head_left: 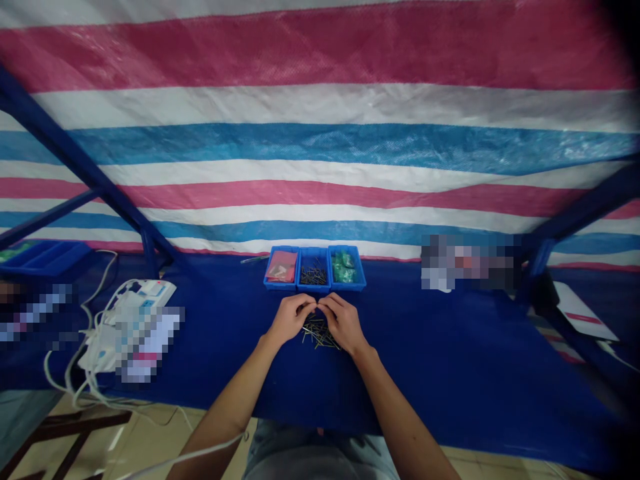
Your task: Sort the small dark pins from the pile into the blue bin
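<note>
My left hand (291, 318) and my right hand (343, 320) meet fingertip to fingertip in front of the middle bin, both closed in a pinch. Whatever lies between the fingertips is too small to make out. Just below them, a loose pile of thin metal screws or nails (320, 333) is spread on the blue table. Beyond the hands stand three joined blue bins. The left bin (281, 285) contains a reddish packet, the middle bin (313, 288) similar thin metal pieces, and the right bin (349, 287) green plastic-looking bags.
White power strips (150, 293) with tangled cables lie on the left side of the table (450, 373). Another blue tray (50, 260) is at the far left. A white device (585, 312) is at the right edge. Blue frame posts flank a striped tarp (320, 147).
</note>
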`<state>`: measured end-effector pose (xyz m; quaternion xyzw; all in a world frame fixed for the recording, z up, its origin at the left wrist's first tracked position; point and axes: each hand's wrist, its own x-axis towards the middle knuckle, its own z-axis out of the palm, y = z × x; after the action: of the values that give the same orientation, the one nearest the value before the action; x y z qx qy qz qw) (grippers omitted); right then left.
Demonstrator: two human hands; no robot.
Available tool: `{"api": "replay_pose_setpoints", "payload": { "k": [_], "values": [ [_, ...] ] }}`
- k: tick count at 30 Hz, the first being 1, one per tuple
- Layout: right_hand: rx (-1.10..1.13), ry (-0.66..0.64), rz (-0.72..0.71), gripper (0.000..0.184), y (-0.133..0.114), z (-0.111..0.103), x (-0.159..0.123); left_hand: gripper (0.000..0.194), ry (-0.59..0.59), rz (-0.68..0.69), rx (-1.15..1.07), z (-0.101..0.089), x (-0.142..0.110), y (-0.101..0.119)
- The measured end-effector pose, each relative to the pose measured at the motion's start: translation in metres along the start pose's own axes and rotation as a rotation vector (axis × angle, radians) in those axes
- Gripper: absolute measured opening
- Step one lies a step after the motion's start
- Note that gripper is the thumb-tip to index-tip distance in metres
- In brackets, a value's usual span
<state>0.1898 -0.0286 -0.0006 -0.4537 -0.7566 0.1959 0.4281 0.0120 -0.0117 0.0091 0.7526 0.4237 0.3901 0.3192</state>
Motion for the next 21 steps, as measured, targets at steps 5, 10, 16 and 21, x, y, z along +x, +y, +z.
{"api": "replay_pose_setpoints", "payload": {
  "k": [5,10,16,21],
  "values": [
    [-0.042,-0.026,0.012,0.024,-0.0018,0.0001,0.0002,0.027,0.006,0.007,-0.003,0.0001,-0.0001,-0.001],
    [-0.079,-0.031,0.002,0.027,-0.0013,0.0014,0.0002,0.027,0.005,0.006,-0.005,0.0003,0.0001,-0.0014],
    [-0.124,-0.017,0.015,0.03,-0.0021,-0.0009,-0.0001,0.029,-0.004,-0.006,-0.012,-0.0008,0.0001,-0.0005],
    [-0.056,0.009,-0.006,0.016,-0.002,-0.0021,0.0005,0.032,-0.017,-0.017,-0.004,-0.001,0.0004,-0.0024]
  ]
}}
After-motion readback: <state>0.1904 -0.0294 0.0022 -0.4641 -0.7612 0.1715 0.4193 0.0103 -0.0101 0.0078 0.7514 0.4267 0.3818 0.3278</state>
